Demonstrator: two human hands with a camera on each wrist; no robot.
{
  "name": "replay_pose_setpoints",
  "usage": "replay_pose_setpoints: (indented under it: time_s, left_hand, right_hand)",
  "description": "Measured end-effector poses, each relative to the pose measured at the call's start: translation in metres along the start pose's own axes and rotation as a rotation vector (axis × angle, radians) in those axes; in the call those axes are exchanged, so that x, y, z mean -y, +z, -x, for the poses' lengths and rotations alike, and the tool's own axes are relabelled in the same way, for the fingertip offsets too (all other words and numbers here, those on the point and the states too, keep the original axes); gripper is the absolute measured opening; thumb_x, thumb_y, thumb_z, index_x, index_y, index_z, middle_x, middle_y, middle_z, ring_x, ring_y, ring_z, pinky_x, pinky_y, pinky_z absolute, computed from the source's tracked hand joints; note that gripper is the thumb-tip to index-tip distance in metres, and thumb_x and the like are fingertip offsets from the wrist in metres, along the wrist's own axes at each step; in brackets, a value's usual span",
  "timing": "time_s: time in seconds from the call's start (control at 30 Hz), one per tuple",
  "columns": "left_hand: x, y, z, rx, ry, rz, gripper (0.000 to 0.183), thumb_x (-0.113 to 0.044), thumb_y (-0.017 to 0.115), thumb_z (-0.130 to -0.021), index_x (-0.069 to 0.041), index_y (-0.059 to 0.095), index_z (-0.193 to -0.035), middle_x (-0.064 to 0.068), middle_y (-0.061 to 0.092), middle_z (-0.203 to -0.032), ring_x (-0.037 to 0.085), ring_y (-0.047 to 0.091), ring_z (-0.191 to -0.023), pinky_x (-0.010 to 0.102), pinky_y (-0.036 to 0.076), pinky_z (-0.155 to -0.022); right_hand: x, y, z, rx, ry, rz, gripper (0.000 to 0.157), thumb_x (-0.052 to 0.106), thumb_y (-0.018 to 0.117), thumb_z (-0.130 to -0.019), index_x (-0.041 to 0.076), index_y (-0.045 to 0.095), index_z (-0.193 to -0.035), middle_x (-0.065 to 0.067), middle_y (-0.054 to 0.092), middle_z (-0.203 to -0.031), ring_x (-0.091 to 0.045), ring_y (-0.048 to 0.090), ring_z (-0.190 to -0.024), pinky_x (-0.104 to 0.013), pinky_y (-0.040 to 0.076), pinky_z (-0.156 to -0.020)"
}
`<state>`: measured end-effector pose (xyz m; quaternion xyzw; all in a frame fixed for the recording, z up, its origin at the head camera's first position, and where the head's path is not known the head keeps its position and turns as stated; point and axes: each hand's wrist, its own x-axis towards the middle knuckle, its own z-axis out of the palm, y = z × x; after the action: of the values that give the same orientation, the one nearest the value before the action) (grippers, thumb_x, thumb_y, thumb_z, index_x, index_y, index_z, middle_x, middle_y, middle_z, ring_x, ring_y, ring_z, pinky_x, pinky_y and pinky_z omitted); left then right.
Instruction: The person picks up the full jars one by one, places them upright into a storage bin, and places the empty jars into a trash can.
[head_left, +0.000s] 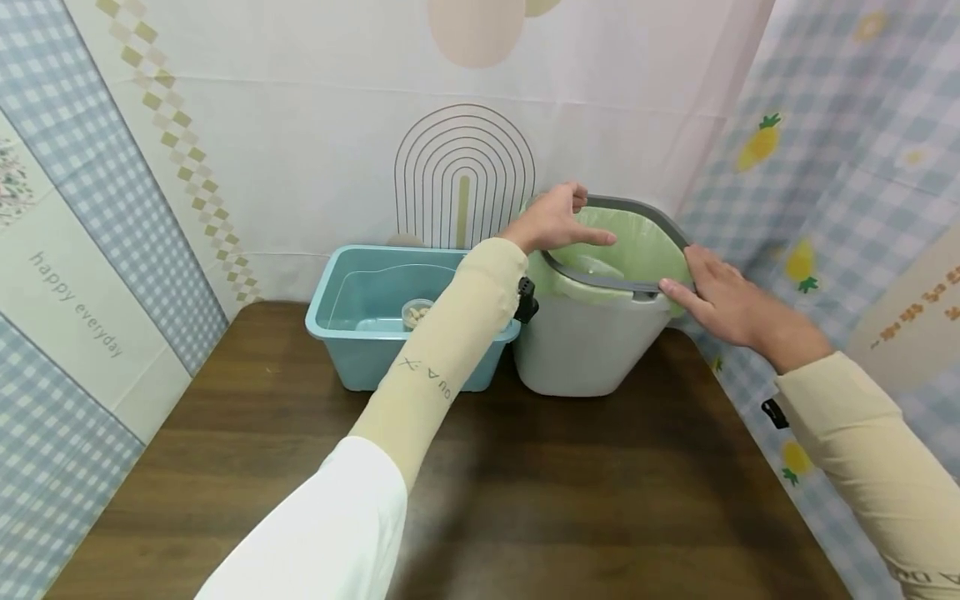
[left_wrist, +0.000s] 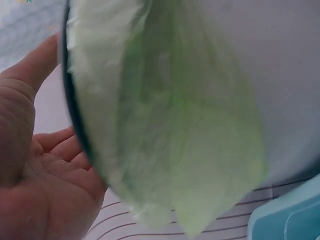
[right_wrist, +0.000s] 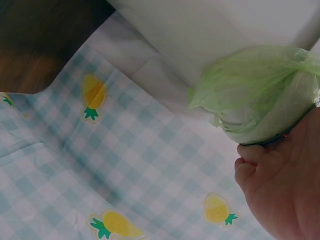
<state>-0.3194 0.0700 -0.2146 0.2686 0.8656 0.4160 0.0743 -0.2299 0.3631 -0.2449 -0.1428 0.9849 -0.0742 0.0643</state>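
Observation:
A light grey trash can (head_left: pixel 581 350) stands at the table's back right, lined with a green plastic bag (head_left: pixel 652 246). Around its mouth runs a dark grey rim ring (head_left: pixel 645 208), with the bag's edge folded down outside. My left hand (head_left: pixel 551 221) is at the left of the mouth, thumb stretched out over the opening and fingers spread near the ring. The left wrist view shows its palm (left_wrist: pixel 55 200) beside the ring and the hanging bag edge. At the right end, my right hand (head_left: pixel 731 304) grips the ring, thumb on the front side and fingertips bent at the edge.
Left of the trash can stands a blue plastic basin (head_left: pixel 360 358) holding a small clear round container (head_left: pixel 415 312) with pale pieces inside. Both stand on a dark wooden table (head_left: pixel 300 500). A white printed cloth (head_left: pixel 300 167) hangs close behind, and a checked cloth (head_left: pixel 847 192) borders the right.

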Motion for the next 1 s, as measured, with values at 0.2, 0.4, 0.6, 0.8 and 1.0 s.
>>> replay_pose_setpoints:
  time_s: [0.2, 0.4, 0.6, 0.8, 1.0]
  left_hand:
    - [-0.002, -0.016, 0.014, -0.006, 0.017, -0.026, 0.087, -0.047, 0.075, -0.097, -0.008, 0.034, -0.163, 0.006, 0.041, -0.169, 0.014, 0.04, -0.156, 0.024, 0.037, -0.125]
    - [-0.012, -0.029, 0.03, -0.008, 0.038, -0.195, 0.084, -0.054, 0.065, -0.101, -0.01, 0.033, -0.164, 0.004, 0.041, -0.17, 0.014, 0.04, -0.157, 0.025, 0.035, -0.127]
    - [-0.023, -0.037, 0.056, 0.025, 0.078, -0.35, 0.079, -0.055, 0.057, -0.105, -0.01, 0.032, -0.164, 0.005, 0.039, -0.171, 0.017, 0.039, -0.157, 0.028, 0.033, -0.128]
    - [-0.028, -0.046, 0.083, 0.046, 0.094, -0.508, 0.083, -0.057, 0.051, -0.107, -0.01, 0.021, -0.169, 0.004, 0.029, -0.176, 0.022, 0.027, -0.163, 0.034, 0.023, -0.134]
    - [-0.015, -0.056, 0.107, 0.043, 0.115, -0.636, 0.083, -0.049, 0.051, -0.11, -0.003, 0.016, -0.169, 0.012, 0.023, -0.177, 0.029, 0.021, -0.165, 0.04, 0.017, -0.136]
  right_hand:
    - [0.003, -0.001, -0.005, 0.0, -0.015, 0.001, 0.092, 0.06, 0.026, -0.112, -0.001, -0.015, -0.166, -0.033, -0.014, -0.173, -0.056, -0.008, -0.16, -0.075, 0.002, -0.126]
    - [0.005, -0.004, -0.01, 0.006, -0.031, 0.009, 0.092, 0.06, 0.026, -0.112, -0.002, -0.015, -0.166, -0.033, -0.013, -0.173, -0.055, -0.007, -0.161, -0.075, 0.003, -0.126]
    - [0.005, -0.001, -0.01, 0.013, -0.033, -0.007, 0.092, 0.06, 0.028, -0.112, -0.002, -0.014, -0.166, -0.032, -0.012, -0.174, -0.056, -0.006, -0.16, -0.076, 0.004, -0.125]
    - [0.003, -0.002, -0.008, 0.019, -0.039, -0.01, 0.09, 0.058, 0.027, -0.113, -0.003, -0.014, -0.166, -0.033, -0.013, -0.173, -0.056, -0.007, -0.16, -0.075, 0.003, -0.126]
    - [0.001, -0.002, -0.006, 0.033, -0.034, -0.017, 0.091, 0.058, 0.027, -0.113, -0.002, -0.015, -0.166, -0.033, -0.015, -0.173, -0.056, -0.008, -0.16, -0.075, 0.002, -0.125]
